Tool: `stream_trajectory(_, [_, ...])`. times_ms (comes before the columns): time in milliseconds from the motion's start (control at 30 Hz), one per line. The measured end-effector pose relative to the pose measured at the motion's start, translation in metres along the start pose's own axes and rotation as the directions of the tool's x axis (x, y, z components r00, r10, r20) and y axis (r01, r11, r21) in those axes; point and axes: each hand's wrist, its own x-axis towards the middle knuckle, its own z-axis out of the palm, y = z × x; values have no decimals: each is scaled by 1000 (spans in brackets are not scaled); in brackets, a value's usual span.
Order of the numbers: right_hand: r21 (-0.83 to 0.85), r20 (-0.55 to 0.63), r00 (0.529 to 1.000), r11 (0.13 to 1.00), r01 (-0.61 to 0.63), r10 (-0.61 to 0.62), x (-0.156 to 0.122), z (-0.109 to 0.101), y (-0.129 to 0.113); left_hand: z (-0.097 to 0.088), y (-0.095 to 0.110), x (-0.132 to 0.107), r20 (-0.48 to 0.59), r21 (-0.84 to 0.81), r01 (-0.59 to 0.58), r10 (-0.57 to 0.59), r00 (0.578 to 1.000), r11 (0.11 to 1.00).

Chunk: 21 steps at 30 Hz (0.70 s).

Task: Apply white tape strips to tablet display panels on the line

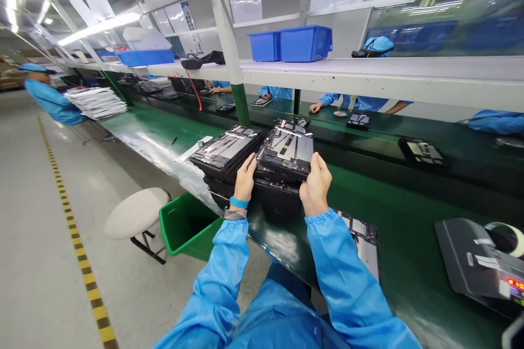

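Two stacks of black tablet housings stand side by side on the green bench. My right hand (315, 184) grips the near right corner of the right stack (286, 150), fingers curled round its top units. My left hand (245, 179) is closed on the near left edge of that same stack, beside the left stack (226, 148). Both sleeves are blue; a blue band and a metal strap sit on my left wrist.
A green bin (184, 226) and a round stool (135, 211) stand on the floor at my left. A tablet part (364, 237) lies by my right elbow and a black device with tape (478, 262) at right. Co-workers in blue sit across the bench; blue bins (305, 42) top the shelf.
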Motion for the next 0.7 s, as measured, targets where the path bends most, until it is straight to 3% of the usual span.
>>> stream_trajectory(100, [16,-20,999,999,-38,39,-2,-1,-2,3,3,-5,32,64,-51,49,998,997])
stream_trajectory(233, [-14,-21,1000,1000,-2,2,-9,-7,-19,6,15,-16,111,106,-121,109,988,987])
stream_trajectory(400, [-4,-25,999,999,38,-39,-34,-12,-40,-3,24,-29,210,154,-166,132,969,974])
stream_trajectory(533, [-33,-71,996,998,46,-48,-48,-16,-39,-11,24,-31,283,196,-154,95,954,968])
stream_trajectory(700, [-109,-101,994,993,39,-50,-42,-18,-30,-11,18,-32,288,194,-168,108,951,967])
